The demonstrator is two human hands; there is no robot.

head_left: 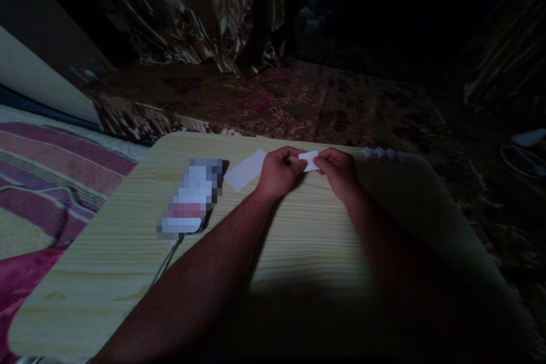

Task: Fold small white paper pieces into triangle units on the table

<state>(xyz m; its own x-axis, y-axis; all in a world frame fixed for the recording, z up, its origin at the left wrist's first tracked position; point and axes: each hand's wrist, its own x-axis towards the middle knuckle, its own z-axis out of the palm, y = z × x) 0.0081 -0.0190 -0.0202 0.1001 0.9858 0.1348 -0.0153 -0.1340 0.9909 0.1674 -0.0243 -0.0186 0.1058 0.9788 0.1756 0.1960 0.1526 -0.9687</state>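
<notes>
Your left hand (279, 175) and right hand (340, 173) both pinch the small paper (307, 159) over the table's (307, 227) far side. Left of them lie a sheet (244, 172), partly hidden by your left hand, and a corded phone (191, 196); white folded pieces (384, 154) sit right.

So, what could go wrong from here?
The small white paper, pinched between the left hand and right hand, might crease or tear if they pull apart. The pale pointed shapes sit near the table's far edge, so a nudge could knock them off. The left forearm might also snag the cable beside it.
</notes>
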